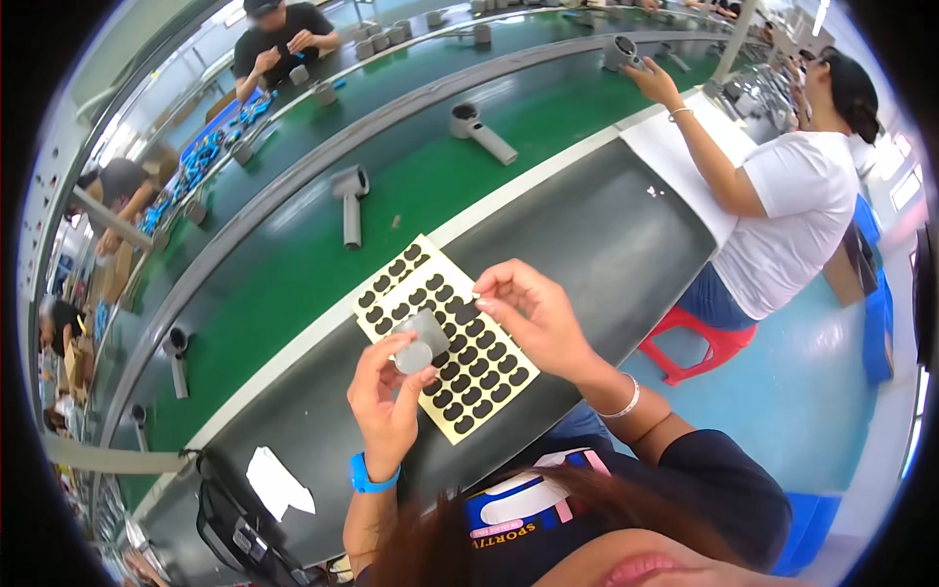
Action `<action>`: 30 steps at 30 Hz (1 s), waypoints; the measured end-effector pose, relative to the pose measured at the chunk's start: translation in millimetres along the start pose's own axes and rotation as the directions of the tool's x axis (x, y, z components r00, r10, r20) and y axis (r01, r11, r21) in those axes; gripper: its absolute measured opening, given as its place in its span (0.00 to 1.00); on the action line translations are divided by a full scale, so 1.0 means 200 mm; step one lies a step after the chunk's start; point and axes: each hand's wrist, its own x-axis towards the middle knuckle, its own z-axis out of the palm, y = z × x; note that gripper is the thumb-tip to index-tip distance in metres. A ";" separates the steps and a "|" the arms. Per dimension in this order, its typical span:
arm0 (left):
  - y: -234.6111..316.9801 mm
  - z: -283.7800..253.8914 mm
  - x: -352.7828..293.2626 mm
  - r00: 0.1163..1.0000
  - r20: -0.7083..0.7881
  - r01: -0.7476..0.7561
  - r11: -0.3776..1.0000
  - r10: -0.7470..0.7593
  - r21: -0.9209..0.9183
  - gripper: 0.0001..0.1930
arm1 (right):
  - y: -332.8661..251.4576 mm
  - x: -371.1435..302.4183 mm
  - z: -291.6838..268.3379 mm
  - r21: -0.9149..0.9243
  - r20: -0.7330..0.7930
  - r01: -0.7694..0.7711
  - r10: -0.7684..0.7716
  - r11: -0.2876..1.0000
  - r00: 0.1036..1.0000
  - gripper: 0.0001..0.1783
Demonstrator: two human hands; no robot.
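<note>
My left hand (384,391) is closed around a grey plastic housing (427,336) with a round, lighter grey end, held over a sticker sheet. The cream sticker sheet (501,399) carries rows of black stickers with notched, rounded outlines and lies on the dark worktop. Another strip of the same stickers shows at its far left edge. At the sheet's right edge my right hand (533,318) has thumb and forefinger pinched together on a black sticker (484,304), partly hidden by the fingertips. The two hands are apart, the right one farther from me.
Beyond the worktop (587,254) runs a green conveyor (421,186) bearing grey hair dryers (351,201). A white paper (281,482) and a black bag (235,528) lie at lower left. On the right a person in white sits on a red stool (699,342), holding another dryer (620,53).
</note>
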 end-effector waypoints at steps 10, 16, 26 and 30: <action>0.03 0.07 -0.01 0.996 -0.037 -0.079 0.985 0.086 0.153 0.19 | -0.09 -0.04 -0.04 -0.232 0.004 0.134 -0.137 0.963 0.991 0.03; 0.02 0.06 -0.07 0.994 -0.101 -0.025 0.992 0.038 0.125 0.20 | -0.14 -0.06 0.02 -0.165 0.093 0.110 -0.096 0.980 0.991 0.05; 0.04 0.07 -0.04 0.998 -0.056 0.019 0.995 -0.024 -0.096 0.23 | -0.15 -0.14 0.09 0.073 0.040 0.003 -0.006 0.997 0.999 0.14; 0.03 0.06 -0.07 0.997 -0.039 0.051 0.976 -0.061 -0.212 0.21 | -0.13 -0.16 0.12 0.096 0.074 -0.034 0.027 0.995 0.997 0.14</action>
